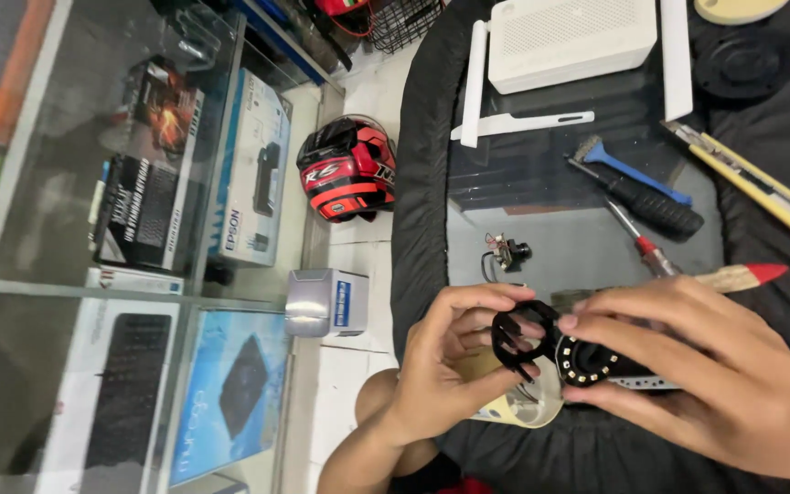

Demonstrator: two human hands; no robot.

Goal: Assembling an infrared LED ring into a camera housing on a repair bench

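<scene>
While both hands meet low over the dark mat, the left hand (441, 366) pinches a black plastic bracket (516, 337); the right hand (706, 375) curls round a ringed camera module (596, 361). Both look light, rigid, probably brittle; safest gripped by their rims.

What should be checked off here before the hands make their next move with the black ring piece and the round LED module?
1. Left hand grips the black ring piece: ok.
2. Right hand steadies the round LED module: ok.
3. Ring lined up with the module: cannot tell, fingers cover the joint.
4. Screwdriver lies free, away from the hands: ok.
5. Small loose wired part lies apart from both hands: ok.
</scene>
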